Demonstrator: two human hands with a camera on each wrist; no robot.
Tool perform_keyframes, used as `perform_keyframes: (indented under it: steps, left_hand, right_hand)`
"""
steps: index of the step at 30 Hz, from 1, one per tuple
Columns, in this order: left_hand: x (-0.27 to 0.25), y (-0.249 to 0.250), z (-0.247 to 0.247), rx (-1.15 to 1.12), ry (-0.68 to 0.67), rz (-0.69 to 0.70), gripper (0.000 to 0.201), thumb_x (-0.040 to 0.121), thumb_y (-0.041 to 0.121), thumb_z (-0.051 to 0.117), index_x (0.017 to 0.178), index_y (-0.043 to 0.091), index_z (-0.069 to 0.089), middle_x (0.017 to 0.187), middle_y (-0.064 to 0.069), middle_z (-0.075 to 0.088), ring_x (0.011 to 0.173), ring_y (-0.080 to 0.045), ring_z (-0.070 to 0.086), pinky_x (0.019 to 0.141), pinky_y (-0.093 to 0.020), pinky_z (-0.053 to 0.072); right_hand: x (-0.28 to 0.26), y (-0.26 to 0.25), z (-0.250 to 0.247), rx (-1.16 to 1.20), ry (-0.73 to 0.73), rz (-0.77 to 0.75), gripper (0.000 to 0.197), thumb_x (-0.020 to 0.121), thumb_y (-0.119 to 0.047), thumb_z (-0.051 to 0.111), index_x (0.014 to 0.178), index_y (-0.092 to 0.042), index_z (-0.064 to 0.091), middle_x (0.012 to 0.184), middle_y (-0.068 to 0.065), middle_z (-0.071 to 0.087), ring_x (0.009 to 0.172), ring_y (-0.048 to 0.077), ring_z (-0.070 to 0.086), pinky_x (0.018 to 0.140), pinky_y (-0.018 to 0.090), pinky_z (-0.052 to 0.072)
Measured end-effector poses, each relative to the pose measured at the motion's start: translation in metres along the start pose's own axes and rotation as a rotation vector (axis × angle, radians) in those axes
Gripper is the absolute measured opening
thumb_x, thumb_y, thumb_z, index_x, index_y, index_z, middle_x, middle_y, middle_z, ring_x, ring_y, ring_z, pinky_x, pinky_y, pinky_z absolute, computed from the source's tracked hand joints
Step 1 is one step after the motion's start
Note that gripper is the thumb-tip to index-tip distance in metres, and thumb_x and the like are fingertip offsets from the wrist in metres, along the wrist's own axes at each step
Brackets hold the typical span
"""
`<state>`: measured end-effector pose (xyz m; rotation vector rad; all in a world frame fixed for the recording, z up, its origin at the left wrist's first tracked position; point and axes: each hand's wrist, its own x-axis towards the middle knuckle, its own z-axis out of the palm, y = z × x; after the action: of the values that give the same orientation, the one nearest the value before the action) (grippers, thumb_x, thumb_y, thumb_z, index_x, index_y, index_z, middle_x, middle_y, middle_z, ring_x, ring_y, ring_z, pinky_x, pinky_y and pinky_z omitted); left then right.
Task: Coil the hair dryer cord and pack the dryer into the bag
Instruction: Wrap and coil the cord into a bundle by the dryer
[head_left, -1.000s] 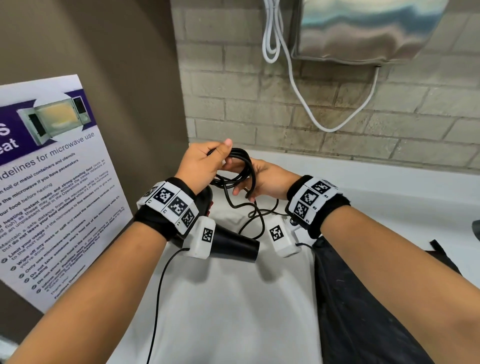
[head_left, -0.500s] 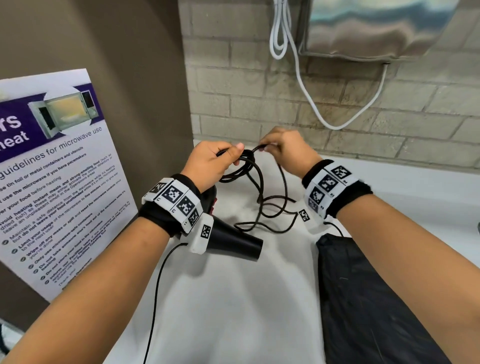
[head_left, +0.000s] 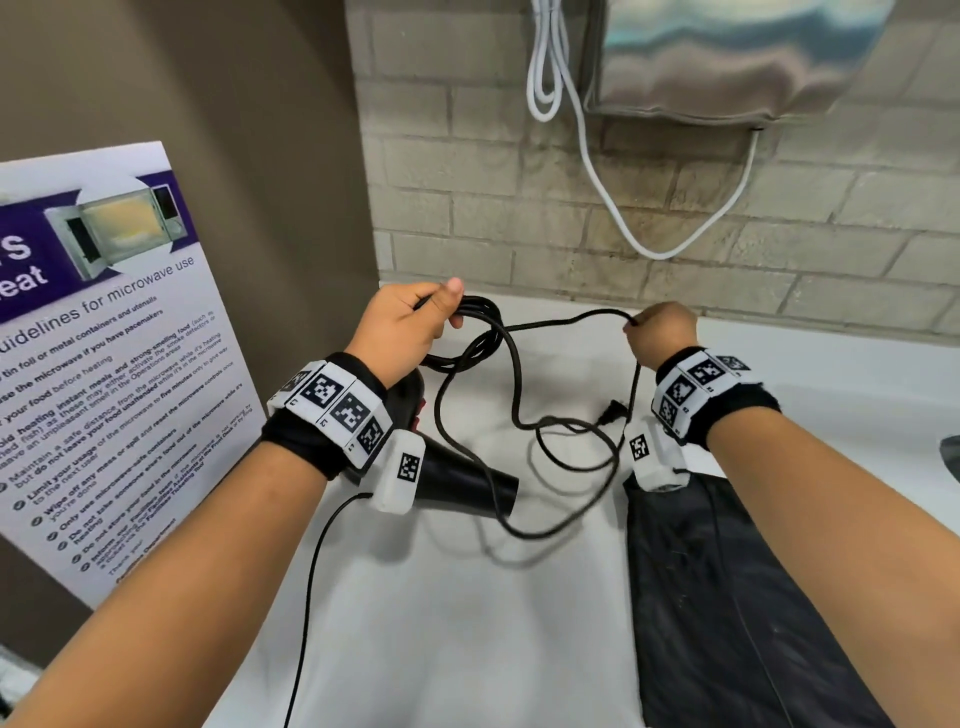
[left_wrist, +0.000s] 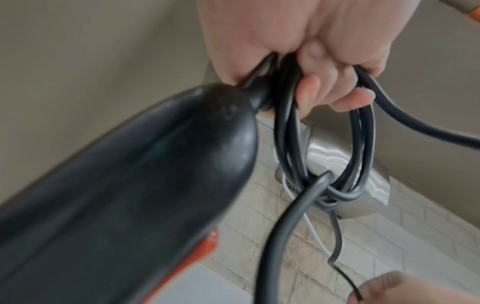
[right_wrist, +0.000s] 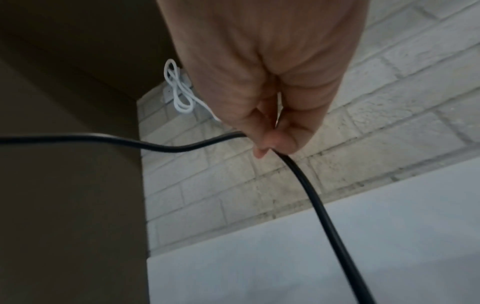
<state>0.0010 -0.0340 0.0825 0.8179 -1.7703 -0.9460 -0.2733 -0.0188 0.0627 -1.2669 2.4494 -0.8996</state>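
The left hand (head_left: 402, 325) is curled round several loops of the black cord (head_left: 514, 374), thumb laid over the bundle, and the left wrist view shows the fingers (left_wrist: 335, 90) closed on those loops right at the end of the dryer (head_left: 457, 483) handle. The dryer hangs below that hand, partly hidden by the wrist; its handle runs up toward the hand, and its barrel lies along a line from the left wrist toward the bag (head_left: 727, 597), with the nozzle mouth facing the bag and slightly toward the person. A red switch shows on the handle side. Whether the barrel touches the tabletop (head_left: 441, 623) I cannot tell. The right hand (head_left: 660, 332) is on the far side of the loose cord from the dryer and level with the left hand; it pinches one strand between thumb and fingers (right_wrist: 270, 142), the other fingers folded in. From the coil the strand arcs across to that pinch, then drops down toward the tabletop. More slack lies in loose curves on the tabletop between the dryer's nozzle and the bag, with the plug (head_left: 613, 413) among it, beyond the nozzle. The black bag lies flat on the tabletop just beside the slack, under the right forearm.
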Motion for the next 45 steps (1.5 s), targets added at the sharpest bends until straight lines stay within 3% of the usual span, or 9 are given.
perform_keyframes:
  steps: [6,12,15,19,24,29,33,40,45]
  left_hand:
    - [0.002,0.0,0.001,-0.021,0.009,-0.028,0.043,0.096,0.032,0.043,0.059,0.015,0.056,0.039,0.012,0.029,0.035,-0.003,0.023,0.038,-0.014,0.023]
    - [0.005,0.001,0.002,-0.031,0.035,-0.059,0.044,0.098,0.033,0.041,0.06,0.015,0.054,0.037,0.012,0.03,0.035,-0.004,0.024,0.039,-0.017,0.023]
    - [0.006,0.003,0.002,-0.099,0.059,-0.103,0.044,0.098,0.032,0.039,0.061,0.013,0.051,0.036,0.012,0.03,0.033,-0.004,0.023,0.037,-0.017,0.021]
    - [0.004,0.005,0.003,-0.104,0.047,-0.11,0.045,0.098,0.033,0.038,0.06,0.013,0.05,0.035,0.011,0.029,0.032,-0.004,0.023,0.037,-0.016,0.02]
    - [0.002,0.004,0.0,-0.099,0.035,-0.107,0.045,0.098,0.034,0.038,0.06,0.013,0.05,0.035,0.012,0.03,0.032,-0.004,0.024,0.038,-0.017,0.022]
    - [-0.004,0.005,-0.004,-0.088,0.033,-0.089,0.045,0.098,0.032,0.037,0.06,0.012,0.051,0.035,0.011,0.031,0.033,-0.004,0.026,0.039,-0.016,0.025]
    - [-0.007,0.006,-0.002,-0.096,0.023,-0.08,0.045,0.098,0.03,0.038,0.06,0.011,0.051,0.036,0.012,0.029,0.033,-0.004,0.024,0.038,-0.017,0.022]
    - [-0.008,0.005,-0.005,-0.099,0.034,-0.091,0.045,0.098,0.033,0.038,0.061,0.011,0.051,0.037,0.011,0.029,0.036,-0.005,0.024,0.04,-0.019,0.024]
    - [-0.004,0.007,0.0,-0.094,0.056,-0.097,0.045,0.098,0.033,0.04,0.06,0.012,0.051,0.039,0.012,0.029,0.035,-0.006,0.024,0.04,-0.02,0.022]
  right_hand:
    - [-0.038,-0.019,0.025,-0.162,0.021,-0.37,0.062,0.085,-0.007,0.054,0.141,-0.023,0.031,0.144,0.011,0.03,0.128,0.038,0.031,0.103,0.045,0.036]
    - [-0.064,-0.051,0.046,0.044,-0.285,-0.946,0.044,0.088,0.005,0.046,0.127,-0.015,0.053,0.129,0.0,0.053,0.103,0.023,0.046,0.097,0.034,0.039]
    - [-0.069,-0.055,0.049,0.3,-0.441,-0.865,0.05,0.087,0.014,0.042,0.126,-0.016,0.05,0.122,-0.005,0.052,0.107,0.024,0.056,0.094,0.039,0.045]
    - [-0.078,-0.057,0.05,0.412,-0.694,-0.734,0.049,0.087,0.021,0.035,0.131,-0.001,0.038,0.125,0.0,0.045,0.078,-0.019,0.055,0.063,0.006,0.044]
    - [-0.077,-0.063,0.056,0.39,-0.546,-0.722,0.024,0.088,0.003,0.053,0.101,-0.016,0.059,0.099,0.006,0.063,0.1,0.045,0.057,0.095,0.049,0.045]
    - [-0.058,-0.061,0.047,0.276,-0.202,-0.642,0.019,0.092,-0.003,0.048,0.101,-0.002,0.065,0.097,0.01,0.065,0.084,0.018,0.055,0.073,0.021,0.042]
    - [-0.033,-0.044,0.028,0.261,0.05,-0.356,0.022,0.091,-0.003,0.042,0.1,0.003,0.062,0.092,0.018,0.061,0.083,0.025,0.054,0.068,0.022,0.038]
    - [-0.007,0.003,0.013,0.019,-0.02,-0.023,0.025,0.089,-0.007,0.044,0.103,0.007,0.061,0.104,0.027,0.062,0.082,0.028,0.052,0.086,0.04,0.049]
    - [-0.025,0.009,0.026,-0.241,-0.109,-0.087,0.045,0.085,-0.005,0.052,0.13,-0.006,0.046,0.13,0.019,0.047,0.119,0.037,0.044,0.094,0.041,0.045]
